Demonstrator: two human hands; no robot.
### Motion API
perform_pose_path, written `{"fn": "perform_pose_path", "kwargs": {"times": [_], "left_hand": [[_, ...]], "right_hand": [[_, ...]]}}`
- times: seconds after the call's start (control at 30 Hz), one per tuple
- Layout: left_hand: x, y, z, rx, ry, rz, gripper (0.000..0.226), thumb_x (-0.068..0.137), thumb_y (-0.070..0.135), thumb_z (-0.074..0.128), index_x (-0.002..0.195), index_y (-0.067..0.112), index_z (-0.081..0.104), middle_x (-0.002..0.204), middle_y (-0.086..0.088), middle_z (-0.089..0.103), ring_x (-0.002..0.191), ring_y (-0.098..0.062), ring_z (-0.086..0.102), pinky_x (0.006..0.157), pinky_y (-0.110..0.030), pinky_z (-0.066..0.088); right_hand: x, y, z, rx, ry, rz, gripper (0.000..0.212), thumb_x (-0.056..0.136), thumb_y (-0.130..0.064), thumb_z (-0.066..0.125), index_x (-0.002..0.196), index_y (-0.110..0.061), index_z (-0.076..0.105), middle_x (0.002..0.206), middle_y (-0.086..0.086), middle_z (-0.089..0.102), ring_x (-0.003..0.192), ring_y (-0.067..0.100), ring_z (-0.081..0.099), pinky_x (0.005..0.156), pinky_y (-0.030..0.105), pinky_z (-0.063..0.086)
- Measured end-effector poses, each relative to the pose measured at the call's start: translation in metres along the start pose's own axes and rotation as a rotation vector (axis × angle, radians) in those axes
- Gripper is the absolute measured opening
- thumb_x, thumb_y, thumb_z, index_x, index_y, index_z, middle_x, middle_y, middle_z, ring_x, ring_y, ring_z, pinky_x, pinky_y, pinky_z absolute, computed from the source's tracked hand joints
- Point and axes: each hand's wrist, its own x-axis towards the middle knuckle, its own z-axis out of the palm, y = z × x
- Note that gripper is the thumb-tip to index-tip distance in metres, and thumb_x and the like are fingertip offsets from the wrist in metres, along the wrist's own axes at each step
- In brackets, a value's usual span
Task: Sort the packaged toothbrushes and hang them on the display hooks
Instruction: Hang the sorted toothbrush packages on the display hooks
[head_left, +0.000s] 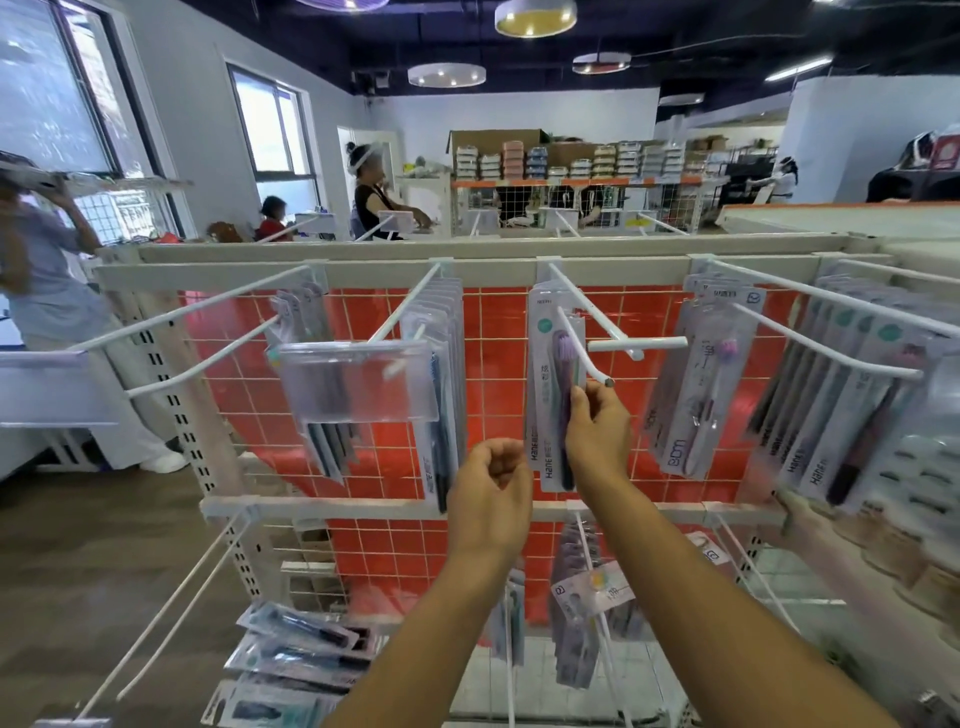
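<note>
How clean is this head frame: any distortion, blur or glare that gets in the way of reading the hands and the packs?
Head view: strong wide-angle bending curves the rack rails and hooks toward the edges; the right-edge packs are smeared and soft; the clear label holder is hazy with glare; the windows are blown out. The right hand, pinching the purple toothbrush pack, and the curled left hand stay reasonably sharp.

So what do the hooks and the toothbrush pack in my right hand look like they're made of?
Hooks: probably metal rod with a glossy white coating, thin, rigid, bare grey tip. Toothbrush pack held by the right hand: apparently printed card under a clear shiny plastic blister.
</note>
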Motion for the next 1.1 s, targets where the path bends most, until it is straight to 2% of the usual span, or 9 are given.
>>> {"fn": "perform_pose_path", "kwargs": {"times": [0.07,0.2,0.4,0.57,0.63,0.73,0.87,1.0,1.1], "left_hand": [[-0.001,0.001,-0.004,0.006,-0.001,-0.001,0.016,0.094,0.012,0.056,0.104,0.025,0.056,0.101,0.010,0.061,0.097,-0.006,0.058,0.084,-0.016,0.047],[-0.008,0.002,-0.022,0.072,-0.027,0.059,0.013,0.094,0.013,0.056,0.103,0.023,0.058,0.098,0.011,0.061,0.093,-0.001,0.057,0.081,-0.013,0.047],[-0.022,-0.023,-0.075,0.194,-0.090,0.090,0.011,0.093,0.014,0.058,0.100,0.020,0.062,0.096,0.006,0.064,0.092,-0.008,0.061,0.082,-0.019,0.050],[-0.037,-0.064,-0.124,0.319,-0.092,-0.036,0.010,0.091,0.018,0.060,0.098,0.024,0.063,0.095,0.008,0.064,0.090,-0.007,0.060,0.082,-0.019,0.049],[-0.044,-0.088,-0.145,0.327,-0.105,-0.092,0.012,0.091,0.015,0.060,0.101,0.020,0.064,0.098,0.007,0.065,0.093,-0.010,0.060,0.087,-0.024,0.050],[-0.053,-0.125,-0.173,0.325,-0.092,-0.253,0.015,0.092,0.013,0.059,0.104,0.019,0.063,0.103,0.005,0.065,0.097,-0.011,0.061,0.090,-0.029,0.051],[-0.072,-0.172,-0.203,0.388,-0.051,-0.398,0.018,0.092,0.013,0.057,0.109,0.015,0.064,0.104,0.003,0.066,0.098,-0.011,0.061,0.085,-0.023,0.047],[-0.092,-0.205,-0.228,0.365,-0.012,-0.520,0.013,0.091,0.008,0.057,0.100,0.016,0.060,0.095,0.001,0.066,0.083,-0.008,0.060,0.064,-0.006,0.046],[-0.107,-0.221,-0.235,0.317,0.071,-0.607,0.014,0.091,0.012,0.059,0.105,0.015,0.062,0.106,-0.002,0.067,0.098,-0.017,0.062,0.083,-0.024,0.050]], "right_hand": [[-0.002,0.001,-0.001,-0.010,-0.012,0.031,0.016,0.100,-0.026,0.044,0.097,-0.015,0.056,0.082,-0.004,0.059,0.078,0.014,0.057,0.061,0.023,0.045],[-0.026,0.015,-0.007,-0.058,0.053,0.056,0.027,0.097,-0.032,0.047,0.118,-0.015,0.050,0.112,0.002,0.057,0.103,0.018,0.055,0.089,0.036,0.049],[-0.112,0.038,-0.005,-0.080,0.118,-0.124,0.015,0.094,-0.013,0.048,0.108,-0.012,0.053,0.107,0.008,0.053,0.098,0.021,0.052,0.085,0.034,0.046],[-0.179,0.047,0.025,-0.115,-0.052,-0.226,0.014,0.095,-0.005,0.048,0.097,-0.018,0.052,0.090,-0.001,0.053,0.079,0.011,0.049,0.070,0.004,0.038],[-0.201,0.054,0.042,-0.142,-0.158,-0.225,0.017,0.093,-0.003,0.050,0.096,-0.019,0.054,0.088,-0.009,0.054,0.082,0.007,0.053,0.070,0.006,0.040],[-0.225,0.075,0.070,-0.223,-0.306,-0.197,0.015,0.092,-0.001,0.052,0.099,-0.012,0.059,0.091,-0.003,0.058,0.083,0.010,0.054,0.072,0.013,0.043],[-0.252,0.107,0.097,-0.330,-0.476,-0.122,0.013,0.090,-0.002,0.054,0.094,-0.013,0.059,0.087,0.001,0.058,0.078,0.015,0.054,0.068,0.025,0.044],[-0.276,0.127,0.108,-0.403,-0.610,-0.033,0.013,0.092,-0.006,0.054,0.090,-0.018,0.057,0.083,-0.004,0.057,0.077,0.013,0.053,0.064,0.016,0.036],[-0.288,0.139,0.106,-0.436,-0.670,-0.033,0.014,0.092,-0.006,0.053,0.090,-0.019,0.057,0.083,-0.004,0.057,0.077,0.012,0.054,0.066,0.018,0.037]]}}
